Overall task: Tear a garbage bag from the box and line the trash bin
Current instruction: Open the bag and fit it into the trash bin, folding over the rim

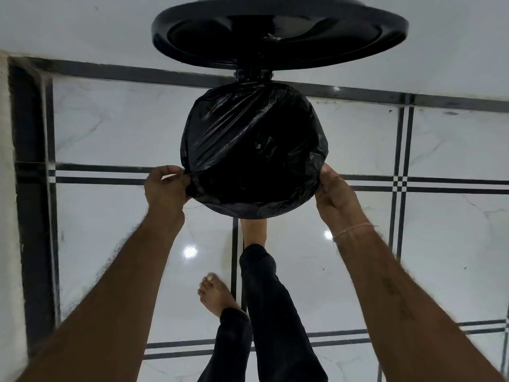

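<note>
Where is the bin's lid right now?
In the head view the lid stands flipped open at top centre, just behind the bag-covered bin.

Glossy white marble-look floor tiles [344, 150] with paired black inlay lines [440, 184] crossing in a grid, wide black border strip [30, 188] along the left edge, white wall [68, 26] behind, ceiling-light reflections [190, 251] on the floor.

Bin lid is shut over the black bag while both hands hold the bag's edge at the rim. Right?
Not quite. In the head view the bin lid stands open, raised behind the bin. The left hand and right hand do hold the black bag at the rim.
</note>
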A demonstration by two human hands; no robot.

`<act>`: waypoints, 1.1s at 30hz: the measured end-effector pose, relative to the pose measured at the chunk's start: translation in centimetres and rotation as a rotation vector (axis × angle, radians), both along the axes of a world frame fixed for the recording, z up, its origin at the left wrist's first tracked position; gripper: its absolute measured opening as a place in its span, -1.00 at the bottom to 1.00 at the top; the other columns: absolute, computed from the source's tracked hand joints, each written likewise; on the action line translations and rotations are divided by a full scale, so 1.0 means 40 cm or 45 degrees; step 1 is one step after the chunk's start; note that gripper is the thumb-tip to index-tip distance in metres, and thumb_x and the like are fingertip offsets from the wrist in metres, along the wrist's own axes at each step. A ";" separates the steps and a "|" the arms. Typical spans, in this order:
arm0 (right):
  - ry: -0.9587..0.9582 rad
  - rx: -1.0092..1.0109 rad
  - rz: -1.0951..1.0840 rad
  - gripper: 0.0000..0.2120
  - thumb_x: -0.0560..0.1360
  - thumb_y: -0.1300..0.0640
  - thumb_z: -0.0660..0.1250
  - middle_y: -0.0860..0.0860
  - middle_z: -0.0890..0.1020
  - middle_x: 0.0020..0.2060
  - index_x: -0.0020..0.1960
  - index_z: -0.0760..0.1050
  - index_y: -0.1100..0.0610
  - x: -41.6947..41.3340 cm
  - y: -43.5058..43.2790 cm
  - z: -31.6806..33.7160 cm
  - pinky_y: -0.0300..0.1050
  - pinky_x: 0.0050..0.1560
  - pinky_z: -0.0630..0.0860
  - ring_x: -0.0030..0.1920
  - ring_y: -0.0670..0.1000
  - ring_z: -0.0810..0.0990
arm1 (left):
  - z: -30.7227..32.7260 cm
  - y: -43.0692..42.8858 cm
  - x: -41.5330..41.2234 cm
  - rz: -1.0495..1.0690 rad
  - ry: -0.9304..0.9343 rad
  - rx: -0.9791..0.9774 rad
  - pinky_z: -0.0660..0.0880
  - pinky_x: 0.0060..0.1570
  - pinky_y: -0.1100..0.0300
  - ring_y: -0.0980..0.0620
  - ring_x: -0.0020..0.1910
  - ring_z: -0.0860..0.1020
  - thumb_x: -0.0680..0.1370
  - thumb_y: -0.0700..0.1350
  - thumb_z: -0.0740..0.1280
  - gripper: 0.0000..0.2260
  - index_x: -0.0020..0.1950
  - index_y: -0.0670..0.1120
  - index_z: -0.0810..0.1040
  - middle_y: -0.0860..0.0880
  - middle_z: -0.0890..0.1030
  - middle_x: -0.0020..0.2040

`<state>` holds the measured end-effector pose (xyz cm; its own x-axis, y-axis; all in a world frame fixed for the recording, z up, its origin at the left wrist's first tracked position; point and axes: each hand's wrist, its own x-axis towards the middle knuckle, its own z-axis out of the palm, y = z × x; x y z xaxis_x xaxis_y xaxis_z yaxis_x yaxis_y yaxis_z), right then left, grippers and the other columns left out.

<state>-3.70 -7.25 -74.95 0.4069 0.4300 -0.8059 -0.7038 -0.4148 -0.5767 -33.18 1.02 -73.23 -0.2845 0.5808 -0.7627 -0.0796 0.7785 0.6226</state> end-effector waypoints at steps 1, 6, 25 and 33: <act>-0.025 -0.028 -0.019 -0.61 0.62 0.32 0.34 0.23 0.65 0.25 0.41 0.48 0.43 -0.006 0.007 0.000 -0.02 0.39 0.56 0.22 0.13 0.69 | 0.001 0.005 -0.001 -0.049 0.049 0.031 0.63 -0.31 0.23 -0.05 -0.22 0.57 0.53 -0.44 0.32 -0.73 -0.15 -0.06 0.54 -0.09 0.60 -0.20; -0.147 -0.102 -0.005 -0.88 0.62 0.21 0.40 0.08 0.70 -0.08 0.11 0.63 0.25 -0.009 0.036 0.044 -0.15 0.07 0.68 -0.08 0.01 0.70 | -0.006 -0.003 0.005 -0.132 0.062 0.092 0.48 -0.10 0.11 -0.01 -0.24 0.48 0.53 -0.24 0.34 -0.82 -0.28 -0.19 0.54 -0.06 0.51 -0.32; -0.432 -0.302 0.110 -0.73 0.60 0.09 0.45 0.03 0.59 -0.27 -0.17 0.43 0.14 0.000 0.132 0.069 -0.28 -0.49 0.49 -0.35 0.01 0.55 | -0.034 0.039 0.033 -0.219 0.445 0.426 0.58 0.05 0.01 0.06 -0.12 0.58 0.61 -0.13 0.31 -0.94 0.06 -0.04 0.56 0.01 0.63 -0.10; -0.517 -0.315 0.269 -0.72 0.61 0.11 0.43 0.12 0.56 -0.17 -0.24 0.48 0.10 0.028 0.144 0.058 -0.18 -0.35 0.43 -0.15 0.09 0.50 | -0.041 0.131 0.051 -0.092 -0.001 0.233 0.51 -0.08 0.11 -0.03 -0.21 0.47 0.63 0.05 0.38 -0.66 -0.27 -0.09 0.49 -0.02 0.51 -0.29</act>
